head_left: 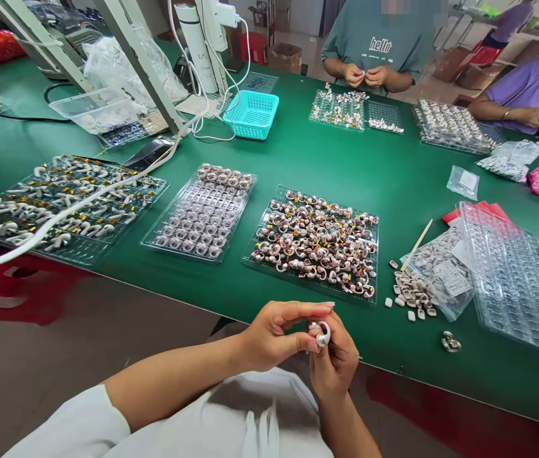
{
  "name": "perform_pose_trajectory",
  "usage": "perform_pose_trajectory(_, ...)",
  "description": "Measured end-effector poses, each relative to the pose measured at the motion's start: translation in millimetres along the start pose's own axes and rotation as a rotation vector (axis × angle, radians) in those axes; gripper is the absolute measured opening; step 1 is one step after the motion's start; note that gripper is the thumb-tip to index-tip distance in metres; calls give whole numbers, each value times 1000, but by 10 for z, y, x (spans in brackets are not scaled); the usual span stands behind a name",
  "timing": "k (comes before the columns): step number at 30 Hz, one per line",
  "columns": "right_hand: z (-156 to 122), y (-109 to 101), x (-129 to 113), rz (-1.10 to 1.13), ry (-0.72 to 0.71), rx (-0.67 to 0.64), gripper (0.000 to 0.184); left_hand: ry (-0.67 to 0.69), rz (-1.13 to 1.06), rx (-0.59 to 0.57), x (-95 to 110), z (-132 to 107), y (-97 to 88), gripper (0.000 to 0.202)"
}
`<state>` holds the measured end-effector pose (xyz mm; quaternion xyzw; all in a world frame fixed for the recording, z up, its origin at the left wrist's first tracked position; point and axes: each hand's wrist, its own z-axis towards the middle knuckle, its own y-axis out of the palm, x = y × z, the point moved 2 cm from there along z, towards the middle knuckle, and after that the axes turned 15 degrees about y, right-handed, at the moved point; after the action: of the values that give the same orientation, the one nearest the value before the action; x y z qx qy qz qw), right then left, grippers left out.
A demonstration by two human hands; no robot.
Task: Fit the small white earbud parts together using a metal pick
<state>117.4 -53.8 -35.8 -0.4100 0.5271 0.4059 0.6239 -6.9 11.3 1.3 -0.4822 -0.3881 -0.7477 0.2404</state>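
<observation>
My left hand point(281, 334) and my right hand point(334, 356) meet just off the table's front edge. Between their fingertips is a pale, C-shaped ear-clip earbud point(322, 333) with a rounded, shiny end. The left thumb and fingers close on it from one side; the right fingers hold it from the other. A thin tip sticks out beside the right palm, but its kind is unclear. Straight ahead lies a clear tray point(259, 259) heaped with similar curved earbuds showing yellow and reddish bits. Small pale oval caps point(412, 291) lie loose to the right, near a single earbud piece point(450, 342).
Left stand a tray of round parts point(197, 213) and a tray of curved parts point(67, 203). A white cable point(54, 219) crosses there. A turquoise basket point(252, 114) sits behind. Stacked clear trays point(517, 280) and a wooden stick point(417, 245) lie right. Two people work across the table.
</observation>
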Motion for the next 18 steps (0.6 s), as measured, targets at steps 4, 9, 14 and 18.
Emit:
perform_pose_trajectory(4,109,-92,-119,-116,-8,-80,15,-56,117,-102,20,37,-26,45)
perform_pose_trajectory(9,238,-265,-266,-350,-147,-112,24,81,488,-202,141,75,-30,62)
perform_pose_trajectory(14,269,-343,-306,-543,-311,-90,37,120,650,-93,210,86,4,17)
perform_pose_trajectory(18,253,-340,-330,-629,-414,-1,48,-171,326,40,147,123,0,20)
